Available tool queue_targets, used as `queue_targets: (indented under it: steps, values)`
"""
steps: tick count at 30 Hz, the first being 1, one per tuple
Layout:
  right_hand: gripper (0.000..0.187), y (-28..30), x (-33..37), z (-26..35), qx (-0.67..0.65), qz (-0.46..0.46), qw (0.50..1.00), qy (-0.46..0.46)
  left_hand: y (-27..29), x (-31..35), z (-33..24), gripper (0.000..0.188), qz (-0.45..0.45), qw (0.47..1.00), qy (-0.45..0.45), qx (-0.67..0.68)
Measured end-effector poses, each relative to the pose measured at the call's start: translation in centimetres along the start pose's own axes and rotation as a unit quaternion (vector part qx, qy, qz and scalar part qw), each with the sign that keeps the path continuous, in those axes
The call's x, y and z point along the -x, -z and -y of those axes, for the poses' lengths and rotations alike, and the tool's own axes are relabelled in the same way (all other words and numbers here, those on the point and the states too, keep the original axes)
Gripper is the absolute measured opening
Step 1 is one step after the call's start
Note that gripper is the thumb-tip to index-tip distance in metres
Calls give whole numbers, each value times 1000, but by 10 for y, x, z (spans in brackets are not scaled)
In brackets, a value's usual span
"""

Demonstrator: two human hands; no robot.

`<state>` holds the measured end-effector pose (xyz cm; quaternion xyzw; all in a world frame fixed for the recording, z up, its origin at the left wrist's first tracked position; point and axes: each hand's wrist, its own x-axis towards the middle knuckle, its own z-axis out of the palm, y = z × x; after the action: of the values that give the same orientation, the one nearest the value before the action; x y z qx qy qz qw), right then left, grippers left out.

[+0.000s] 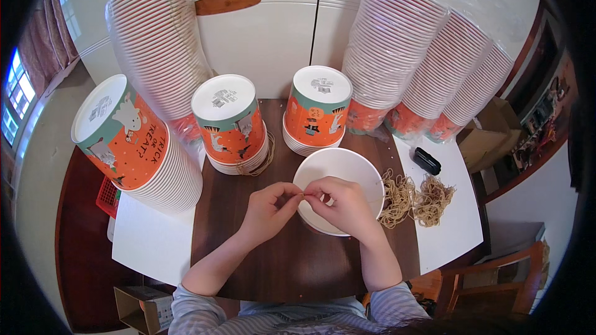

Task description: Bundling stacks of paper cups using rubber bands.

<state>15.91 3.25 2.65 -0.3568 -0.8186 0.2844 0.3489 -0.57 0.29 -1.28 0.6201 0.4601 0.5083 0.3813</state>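
An open white paper bucket (341, 164) stands mouth up on the table in front of me. At its left rim my left hand (270, 208) and my right hand (340, 203) meet, fingertips pinched together. A tiny piece of tan cord seems to show between them; most of it is covered by the fingers. Right of the bucket lie two tangled bundles of tan cord, a nearer bundle (397, 198) touching its side and a farther bundle (433, 201).
Upside-down orange and green buckets stand in a left stack (139, 130), a middle stack (230, 124) with cord at its base, and another stack (318, 111). Tall wrapped bucket stacks (397, 43) rise behind. A black case (426, 161) lies right; a wooden chair (496, 279) stands lower right.
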Motion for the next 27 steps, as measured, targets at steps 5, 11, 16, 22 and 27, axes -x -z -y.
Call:
queue_targets:
  steps: [5, 11, 16, 22, 27]
  values:
    - [8, -3, 0, -1, 26, -34, 999, 27, -1, 0, 1, 12, -1, 1000, 4, 3]
    - [11, -6, 1, -4, 67, -47, 996, 41, -1, 1, 2, 13, 0, 1000, 3, 19]
    - [11, -7, 1, -2, 78, -48, 995, 41, -2, 2, 6, 12, -10, 1000, -5, -15]
    - [11, -6, 1, 0, 90, -42, 994, 52, -2, 1, 0, 8, -32, 998, -5, -46]
    - [11, -7, 1, -1, 30, -32, 998, 54, -5, 3, 2, 9, -44, 999, -5, -28]
